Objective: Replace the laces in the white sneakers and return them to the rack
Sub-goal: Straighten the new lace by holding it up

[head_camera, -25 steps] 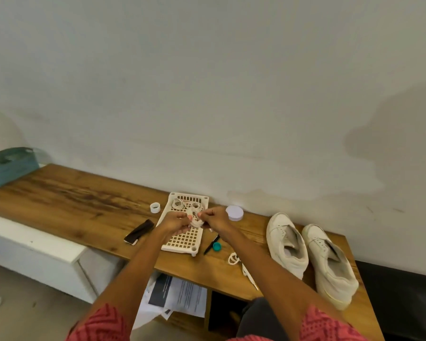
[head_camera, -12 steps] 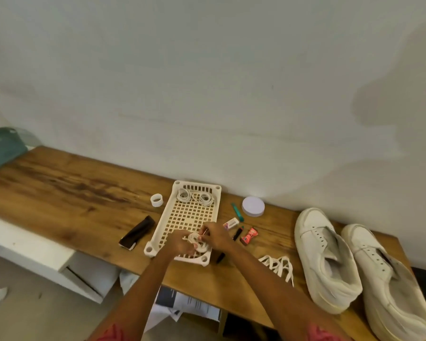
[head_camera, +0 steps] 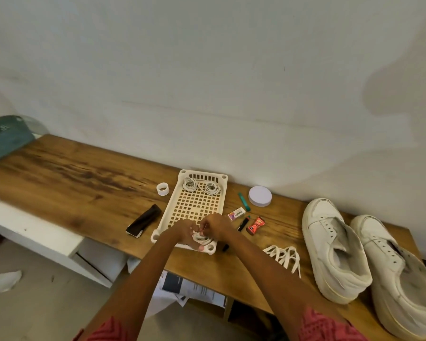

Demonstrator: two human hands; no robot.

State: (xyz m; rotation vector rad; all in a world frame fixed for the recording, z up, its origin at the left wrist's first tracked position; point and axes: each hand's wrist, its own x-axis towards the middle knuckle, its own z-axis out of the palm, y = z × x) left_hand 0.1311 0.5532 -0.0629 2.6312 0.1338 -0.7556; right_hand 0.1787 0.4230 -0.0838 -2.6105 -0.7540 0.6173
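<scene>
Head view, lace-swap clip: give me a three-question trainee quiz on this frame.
1. True or false: the two sneakers already have laces threaded.
2. How many lace coils lie at the far end of the tray?
3. Both hands work a coiled lace over which end of the tray: A) far end, B) near end?

Key: 1 false, eyelets are bare. 2 two. 3 B; the left hand cups it, the right hand pinches it.

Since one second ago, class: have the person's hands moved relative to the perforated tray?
Yes. Both the left hand and right hand, gripping a coiled lace, have shifted from the middle of the tray toward its near edge.
</scene>
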